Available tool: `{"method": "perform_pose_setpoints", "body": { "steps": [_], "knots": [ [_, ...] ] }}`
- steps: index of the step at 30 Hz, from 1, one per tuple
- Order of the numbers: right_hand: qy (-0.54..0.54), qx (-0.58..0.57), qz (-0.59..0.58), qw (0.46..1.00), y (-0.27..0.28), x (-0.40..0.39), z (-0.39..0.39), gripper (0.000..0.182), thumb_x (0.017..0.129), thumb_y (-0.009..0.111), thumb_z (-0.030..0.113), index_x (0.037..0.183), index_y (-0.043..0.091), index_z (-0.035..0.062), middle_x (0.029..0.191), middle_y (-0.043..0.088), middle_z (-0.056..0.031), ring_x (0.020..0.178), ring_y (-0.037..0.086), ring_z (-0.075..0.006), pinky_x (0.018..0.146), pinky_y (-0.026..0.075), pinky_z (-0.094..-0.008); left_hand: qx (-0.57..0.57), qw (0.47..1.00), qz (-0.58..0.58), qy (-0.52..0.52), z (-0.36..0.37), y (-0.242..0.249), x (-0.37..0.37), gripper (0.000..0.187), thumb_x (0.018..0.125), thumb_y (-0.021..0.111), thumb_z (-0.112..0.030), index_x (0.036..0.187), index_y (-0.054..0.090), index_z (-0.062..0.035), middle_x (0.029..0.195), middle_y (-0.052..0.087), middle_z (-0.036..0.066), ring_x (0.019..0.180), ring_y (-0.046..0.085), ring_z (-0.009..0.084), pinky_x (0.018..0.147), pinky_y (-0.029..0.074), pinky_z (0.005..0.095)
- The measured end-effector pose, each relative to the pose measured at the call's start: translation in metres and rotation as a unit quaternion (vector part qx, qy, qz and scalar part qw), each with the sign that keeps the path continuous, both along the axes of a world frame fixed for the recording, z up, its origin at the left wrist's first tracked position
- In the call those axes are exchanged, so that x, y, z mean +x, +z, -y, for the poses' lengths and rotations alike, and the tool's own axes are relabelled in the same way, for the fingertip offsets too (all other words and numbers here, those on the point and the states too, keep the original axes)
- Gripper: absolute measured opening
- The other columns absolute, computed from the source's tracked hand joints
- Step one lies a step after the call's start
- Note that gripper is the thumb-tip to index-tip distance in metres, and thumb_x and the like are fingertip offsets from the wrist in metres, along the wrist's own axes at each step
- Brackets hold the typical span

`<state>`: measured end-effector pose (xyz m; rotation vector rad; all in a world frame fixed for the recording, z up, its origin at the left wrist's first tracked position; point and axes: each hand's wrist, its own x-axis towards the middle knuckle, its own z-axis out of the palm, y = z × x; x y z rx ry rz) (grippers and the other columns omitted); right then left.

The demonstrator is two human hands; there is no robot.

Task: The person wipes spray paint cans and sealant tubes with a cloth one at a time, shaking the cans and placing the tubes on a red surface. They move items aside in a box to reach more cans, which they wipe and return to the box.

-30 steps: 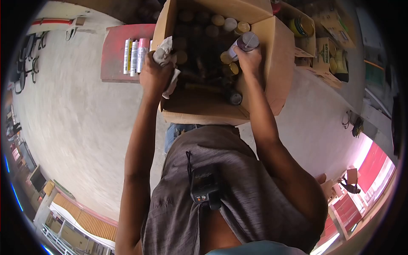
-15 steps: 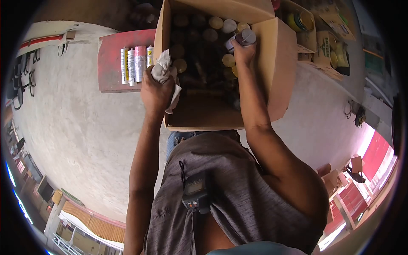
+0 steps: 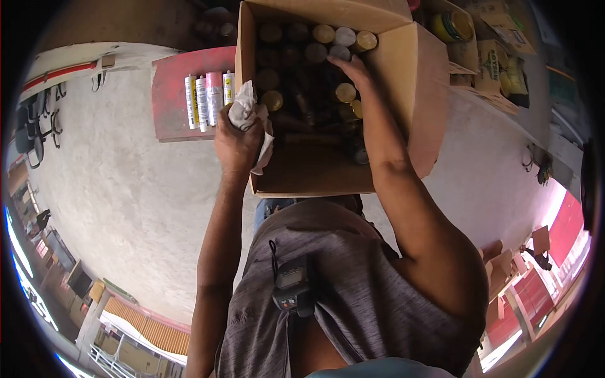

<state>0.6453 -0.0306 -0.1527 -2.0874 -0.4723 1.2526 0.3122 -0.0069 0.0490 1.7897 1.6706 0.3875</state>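
A large open cardboard box (image 3: 432, 101) holds several round-topped cans or tubes in its dark inside. My right hand (image 3: 353, 68) reaches into the box, its fingers on a grey-topped can (image 3: 341, 53) that stands among the others near the back. At the box's left edge my left hand (image 3: 238, 142) is closed around a crumpled white cloth (image 3: 244, 113). Yellow-topped cans (image 3: 345, 92) show below my right hand, partly behind the wrist.
Several white, yellow and pink tubes (image 3: 214, 91) stand on a red surface (image 3: 170, 79) left of the box. Smaller cardboard boxes (image 3: 493, 66) with cans are at the right. A device (image 3: 292, 285) hangs on my chest.
My right hand has moved left and lowered the can from the box's right side in among the other cans. My left hand still holds the cloth. The view has shifted slightly.
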Motion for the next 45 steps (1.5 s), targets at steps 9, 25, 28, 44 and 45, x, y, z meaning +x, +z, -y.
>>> {"method": "perform_pose_setpoints", "body": {
  "steps": [9,25,28,44,45],
  "knots": [
    [-0.071,0.030,-0.073,0.994,0.008,-0.009,-0.008,0.093,0.068,0.084,0.058,0.136,0.058,0.0002,0.136,0.059,-0.0164,0.128,0.054,-0.0272,0.109,0.039,-0.0417,0.010,1.000,0.007,-0.007,-0.002,-0.006,-0.003,0.063,0.076,0.076,-0.031,0.127,0.056,-0.0005,0.113,0.068,0.024,0.106,0.067,0.0400,0.092,0.052,0.0458],
    [0.191,0.230,0.416,0.859,0.052,-0.103,-0.019,0.028,0.082,0.072,0.013,0.109,0.067,0.0081,0.112,0.068,-0.0152,0.096,0.067,-0.0398,0.081,0.056,-0.0473,-0.022,1.000,0.013,-0.006,-0.002,0.000,-0.001,0.064,0.077,0.076,-0.028,0.129,0.055,0.0032,0.113,0.069,0.027,0.107,0.068,0.0389,0.093,0.053,0.0438],
    [0.402,0.007,0.413,0.817,0.023,-0.110,-0.069,0.042,0.083,0.066,0.012,0.125,0.062,0.0099,0.124,0.065,-0.0128,0.096,0.070,-0.0370,0.079,0.058,-0.0474,-0.002,1.000,0.019,-0.005,-0.002,0.002,-0.001,0.064,0.077,0.076,-0.029,0.128,0.055,0.0037,0.112,0.069,0.027,0.106,0.069,0.0389,0.092,0.053,0.0437],
    [0.417,0.047,0.503,0.755,-0.006,-0.128,-0.054,0.042,0.100,0.051,0.028,0.133,0.058,0.0037,0.127,0.065,-0.0132,0.106,0.068,-0.0283,0.088,0.055,-0.0412,-0.015,0.999,0.043,0.021,-0.002,-0.006,0.000,0.067,0.072,0.080,-0.035,0.124,0.058,0.0002,0.112,0.070,0.023,0.105,0.069,0.0382,0.092,0.053,0.0440],
    [0.402,0.029,0.451,0.796,0.017,-0.131,-0.030,0.044,0.100,0.051,0.029,0.135,0.056,0.0035,0.128,0.065,-0.0137,0.107,0.067,-0.0283,0.090,0.055,-0.0409,-0.016,0.999,0.042,0.017,-0.002,-0.006,-0.001,0.067,0.072,0.080,-0.035,0.124,0.058,0.0002,0.112,0.070,0.023,0.105,0.069,0.0382,0.092,0.053,0.0440]
  ]
}}
